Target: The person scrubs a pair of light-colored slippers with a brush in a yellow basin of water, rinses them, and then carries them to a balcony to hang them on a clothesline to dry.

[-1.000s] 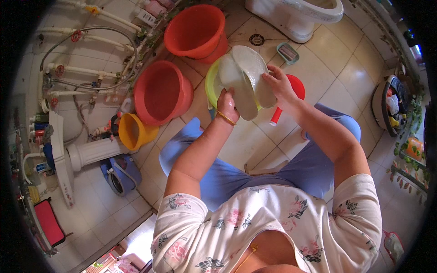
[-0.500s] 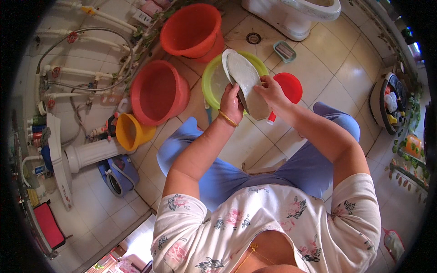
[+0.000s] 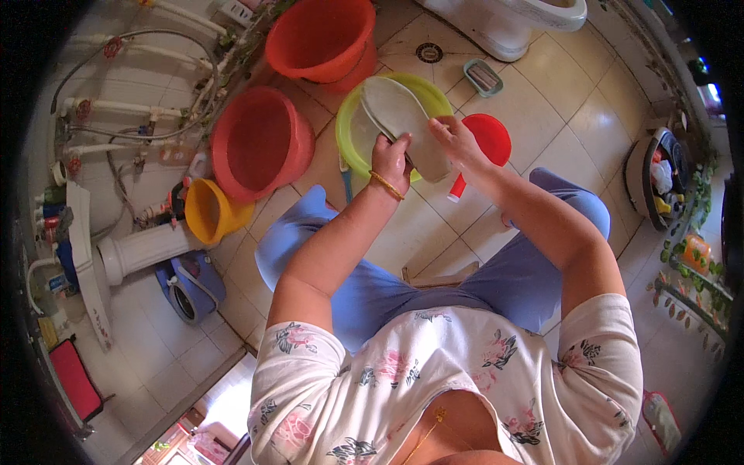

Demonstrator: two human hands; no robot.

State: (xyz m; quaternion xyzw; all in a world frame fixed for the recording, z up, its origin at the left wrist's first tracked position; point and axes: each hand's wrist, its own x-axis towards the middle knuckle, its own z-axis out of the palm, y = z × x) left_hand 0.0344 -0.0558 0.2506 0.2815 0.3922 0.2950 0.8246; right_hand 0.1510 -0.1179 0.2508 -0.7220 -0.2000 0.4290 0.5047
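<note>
Over the tiled floor (image 3: 535, 101) I see the biggest things first: a white toilet (image 3: 511, 19) at the top edge, a white pedestal basin (image 3: 116, 252) lying toward the left, and three tubs grouped ahead of my knees. One red tub (image 3: 322, 39) sits farthest up, a second red tub (image 3: 260, 143) stands below and left of it, and a lime-green basin (image 3: 349, 132) rests on the floor between them and a small red bowl (image 3: 490, 136). Left of the lower red tub a yellow bucket (image 3: 209, 211) lies tilted, just beside the pedestal. A blue-and-white container (image 3: 190, 283) sits lower down near the wall. Above the green basin I hold a grey shoe sole (image 3: 403, 116), tilted, its long side running from upper left to lower right. My left hand (image 3: 391, 159) grips its lower edge, fingers closed around it, a gold bangle (image 3: 385, 186) on the wrist. My right hand (image 3: 457, 143) pinches the sole's right end, fingers wrapped on it. A red-and-white tube (image 3: 457, 188) shows just beneath my right wrist, and a small grey soap dish (image 3: 483, 77) lies on the tiles near the toilet.
</note>
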